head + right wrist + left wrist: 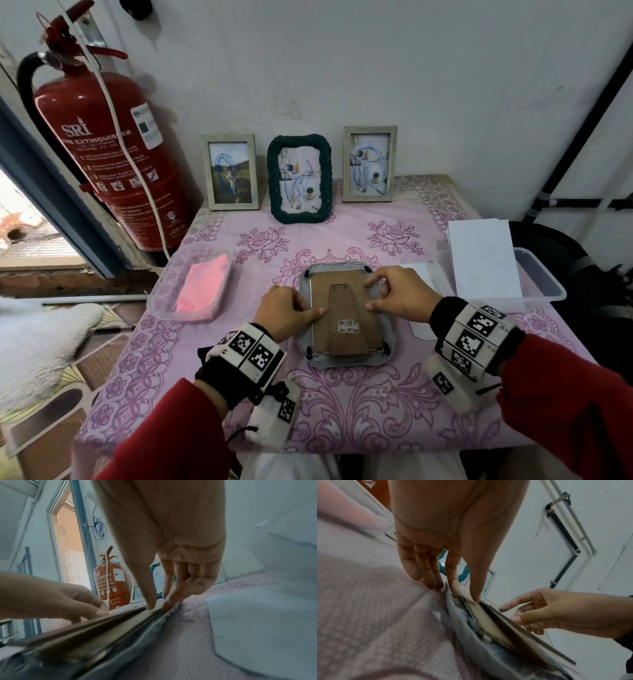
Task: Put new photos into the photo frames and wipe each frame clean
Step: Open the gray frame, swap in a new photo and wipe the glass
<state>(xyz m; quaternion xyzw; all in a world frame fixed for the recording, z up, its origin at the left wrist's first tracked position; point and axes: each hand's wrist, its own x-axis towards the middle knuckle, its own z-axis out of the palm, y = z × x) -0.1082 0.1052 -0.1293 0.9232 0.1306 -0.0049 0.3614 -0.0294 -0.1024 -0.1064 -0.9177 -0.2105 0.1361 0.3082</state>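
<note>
Cardboard-backed frame facedown, three frames upright

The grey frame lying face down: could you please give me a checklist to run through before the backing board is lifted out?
1. Grey frame lies flat, face down on the tablecloth: ok.
2. Left hand has its thumb on the backing board, steadying it: ok.
3. Right hand fingertips are at the board's right edge: ok.
4. Black corner tabs turned clear of the board: cannot tell.
5. White photo paper lies ready on the clear tray: ok.
6. Pink cloth within reach: ok.
</note>
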